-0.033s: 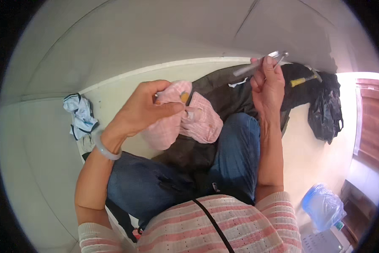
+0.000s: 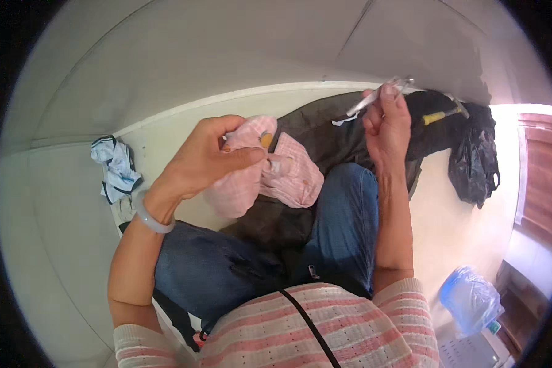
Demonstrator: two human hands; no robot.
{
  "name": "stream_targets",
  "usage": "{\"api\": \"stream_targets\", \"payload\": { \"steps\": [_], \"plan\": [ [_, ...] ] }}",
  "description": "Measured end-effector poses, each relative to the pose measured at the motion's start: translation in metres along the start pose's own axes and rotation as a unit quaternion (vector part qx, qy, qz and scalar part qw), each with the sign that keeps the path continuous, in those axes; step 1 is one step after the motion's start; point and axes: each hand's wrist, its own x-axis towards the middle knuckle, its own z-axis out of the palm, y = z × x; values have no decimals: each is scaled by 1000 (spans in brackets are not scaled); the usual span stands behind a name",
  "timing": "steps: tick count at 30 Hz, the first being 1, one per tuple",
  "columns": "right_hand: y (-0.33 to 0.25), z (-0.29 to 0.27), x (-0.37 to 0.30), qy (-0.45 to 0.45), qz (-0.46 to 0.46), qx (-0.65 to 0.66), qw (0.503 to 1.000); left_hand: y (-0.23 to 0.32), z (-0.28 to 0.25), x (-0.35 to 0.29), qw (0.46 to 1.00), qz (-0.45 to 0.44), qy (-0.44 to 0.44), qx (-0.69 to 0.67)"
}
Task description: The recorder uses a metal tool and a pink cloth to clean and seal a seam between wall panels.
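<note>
My left hand (image 2: 205,150) pinches a piece of pink checked cloth (image 2: 236,190) between thumb and fingers. A yellow patch shows on the cloth, and a small pale piece sticks out by my thumb tip. Part of the same pink cloth (image 2: 297,175) hangs to the right, above my knees. Raised farther right, my right hand (image 2: 388,126) grips a slim silvery metal tool (image 2: 366,102) between thumb and fingers. The tool is blurred, so its kind cannot be made out. It is well apart from the cloth.
A dark cloth (image 2: 325,138) spreads under my hands, with a white scrap (image 2: 343,122) on it. A yellow-handled hammer (image 2: 441,115) and a black plastic bag (image 2: 474,168) lie to the right. White clothing (image 2: 113,165) lies left; a clear bluish bag (image 2: 469,300) is at lower right.
The metal tool has tilted and shifted slightly in my right hand. My left hand and the pink cloth have barely moved.
</note>
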Motion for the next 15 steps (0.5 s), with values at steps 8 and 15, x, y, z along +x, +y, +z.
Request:
{"api": "stream_targets", "payload": {
  "steps": [8,15],
  "plan": [
    [89,-71,42,76,192,-115,972,-2,6,12,998,-50,37,-1],
    [140,-69,73,174,211,-71,959,-4,5,22,996,-69,48,23]
  ]
}}
